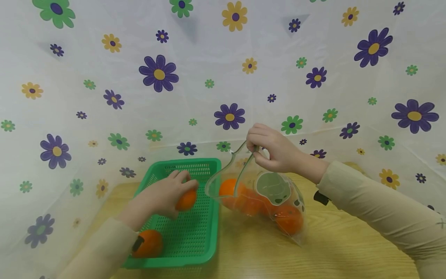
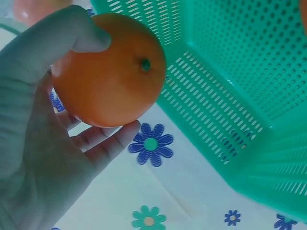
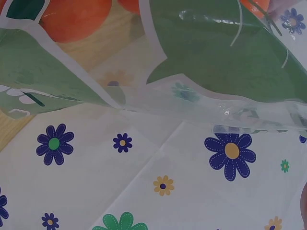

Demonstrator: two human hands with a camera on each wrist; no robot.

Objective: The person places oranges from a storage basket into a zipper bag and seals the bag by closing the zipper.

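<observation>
My left hand [image 1: 162, 195] grips an orange [image 1: 187, 200] over the green plastic basket [image 1: 213, 224]. In the left wrist view, the thumb presses the side of this orange [image 2: 112, 72] and the fingers curl beneath it, with its green stem end showing. A second orange [image 1: 150, 244] lies in the basket's near left corner, partly covered by my sleeve. My right hand [image 1: 273, 149] pinches the upper edge of a clear zip bag [image 1: 273, 188] with a green print, lifting it so the mouth gapes toward the basket. Several oranges [image 1: 289, 220] sit inside the bag.
The basket and bag stand side by side on a wooden table [image 1: 334, 240]. Behind them rises a white flower-printed sheet [image 1: 209, 46]. A dark strap piece [image 1: 321, 198] shows at the right wrist. The basket's right rim borders the bag's mouth.
</observation>
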